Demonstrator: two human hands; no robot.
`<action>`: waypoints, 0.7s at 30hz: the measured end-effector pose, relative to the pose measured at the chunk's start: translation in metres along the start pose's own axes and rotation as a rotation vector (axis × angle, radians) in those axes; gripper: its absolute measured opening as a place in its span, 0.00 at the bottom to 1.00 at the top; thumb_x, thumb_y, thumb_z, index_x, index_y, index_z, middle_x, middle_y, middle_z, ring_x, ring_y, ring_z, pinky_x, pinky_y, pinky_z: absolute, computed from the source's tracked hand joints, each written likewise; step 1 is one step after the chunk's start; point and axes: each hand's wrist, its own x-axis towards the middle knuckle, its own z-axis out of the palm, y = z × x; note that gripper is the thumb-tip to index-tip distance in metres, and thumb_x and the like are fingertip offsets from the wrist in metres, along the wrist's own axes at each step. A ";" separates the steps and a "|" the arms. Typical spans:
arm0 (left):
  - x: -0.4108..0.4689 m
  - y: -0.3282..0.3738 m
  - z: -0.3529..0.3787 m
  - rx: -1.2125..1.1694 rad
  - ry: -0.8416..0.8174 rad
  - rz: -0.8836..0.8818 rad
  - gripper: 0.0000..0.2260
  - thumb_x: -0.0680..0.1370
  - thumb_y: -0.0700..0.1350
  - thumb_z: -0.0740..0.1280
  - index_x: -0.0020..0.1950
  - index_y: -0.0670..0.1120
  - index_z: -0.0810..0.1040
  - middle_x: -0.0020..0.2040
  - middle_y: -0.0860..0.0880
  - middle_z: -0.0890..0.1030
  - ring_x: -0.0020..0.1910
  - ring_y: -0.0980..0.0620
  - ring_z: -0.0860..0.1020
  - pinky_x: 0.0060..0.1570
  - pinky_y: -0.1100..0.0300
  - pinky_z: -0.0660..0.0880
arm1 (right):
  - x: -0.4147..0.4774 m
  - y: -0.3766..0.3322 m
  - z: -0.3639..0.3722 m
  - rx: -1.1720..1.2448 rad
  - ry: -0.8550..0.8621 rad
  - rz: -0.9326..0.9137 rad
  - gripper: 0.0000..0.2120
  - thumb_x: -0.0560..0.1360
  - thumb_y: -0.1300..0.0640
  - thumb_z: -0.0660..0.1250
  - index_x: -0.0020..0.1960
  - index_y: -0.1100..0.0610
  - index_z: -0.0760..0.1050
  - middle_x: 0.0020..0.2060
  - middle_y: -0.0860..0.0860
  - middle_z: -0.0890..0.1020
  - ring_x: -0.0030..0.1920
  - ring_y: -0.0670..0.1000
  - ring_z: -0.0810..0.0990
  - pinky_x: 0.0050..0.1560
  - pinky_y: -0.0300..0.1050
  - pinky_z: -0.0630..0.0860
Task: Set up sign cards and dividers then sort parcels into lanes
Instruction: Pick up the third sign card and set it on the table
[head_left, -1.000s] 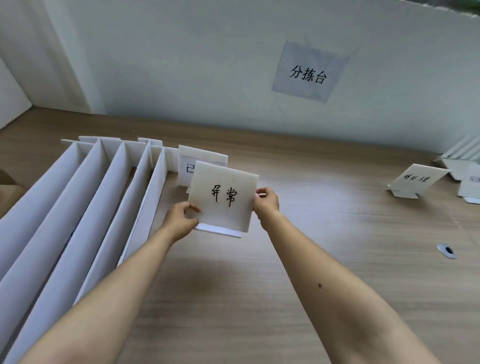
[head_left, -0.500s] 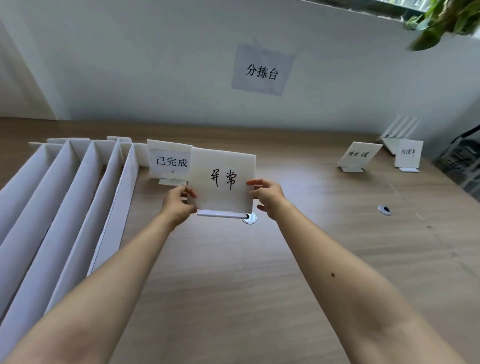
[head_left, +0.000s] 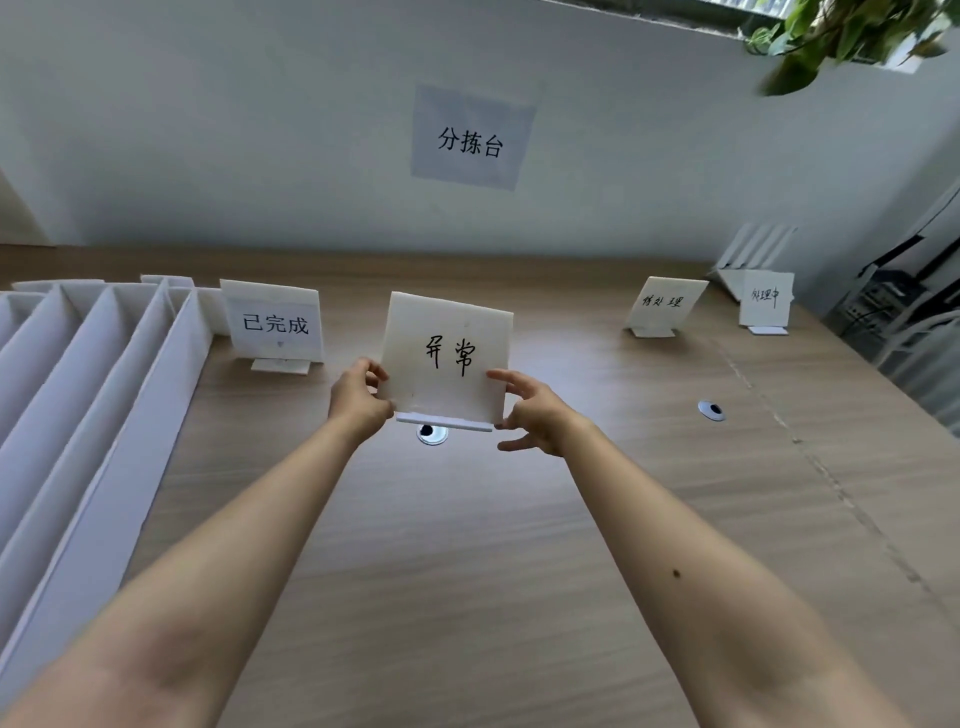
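I hold a white sign card (head_left: 447, 358) with two handwritten characters upright above the wooden table (head_left: 467, 545). My left hand (head_left: 358, 400) pinches its lower left edge. My right hand (head_left: 530, 410) pinches its lower right edge with thumb and forefinger, the other fingers spread. A second sign card (head_left: 272, 322) with printed characters stands to the left on its base. Two more sign cards (head_left: 665, 304) (head_left: 766, 299) stand at the far right. Several long white dividers (head_left: 93, 415) lie side by side on the left.
Two round cable grommets (head_left: 432, 432) (head_left: 711, 409) sit in the tabletop. A paper label (head_left: 470, 140) is stuck to the white wall behind. More white boards (head_left: 753, 249) lean at the back right. A plant (head_left: 841, 31) hangs at the top right.
Both hands have carried the handwritten card to the right, away from the printed card and the dividers. My view has swung right too.
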 end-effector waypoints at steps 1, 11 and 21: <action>0.000 0.005 0.011 0.001 -0.002 0.008 0.15 0.68 0.28 0.69 0.48 0.43 0.71 0.49 0.44 0.75 0.45 0.43 0.76 0.41 0.54 0.76 | 0.002 0.001 -0.013 0.005 0.008 -0.007 0.37 0.71 0.79 0.51 0.70 0.49 0.69 0.62 0.48 0.69 0.52 0.58 0.75 0.52 0.59 0.78; 0.021 0.055 0.142 0.117 0.072 0.109 0.13 0.71 0.33 0.67 0.53 0.44 0.74 0.51 0.49 0.75 0.42 0.46 0.75 0.40 0.60 0.70 | 0.046 0.020 -0.138 0.103 0.117 -0.054 0.32 0.71 0.81 0.55 0.67 0.55 0.72 0.60 0.51 0.71 0.50 0.55 0.76 0.58 0.50 0.77; 0.077 0.066 0.247 0.137 0.117 0.068 0.13 0.74 0.29 0.57 0.46 0.44 0.77 0.47 0.46 0.78 0.41 0.47 0.73 0.37 0.62 0.66 | 0.131 0.042 -0.229 0.014 0.109 -0.056 0.28 0.67 0.79 0.58 0.59 0.53 0.72 0.60 0.52 0.72 0.48 0.58 0.76 0.52 0.47 0.71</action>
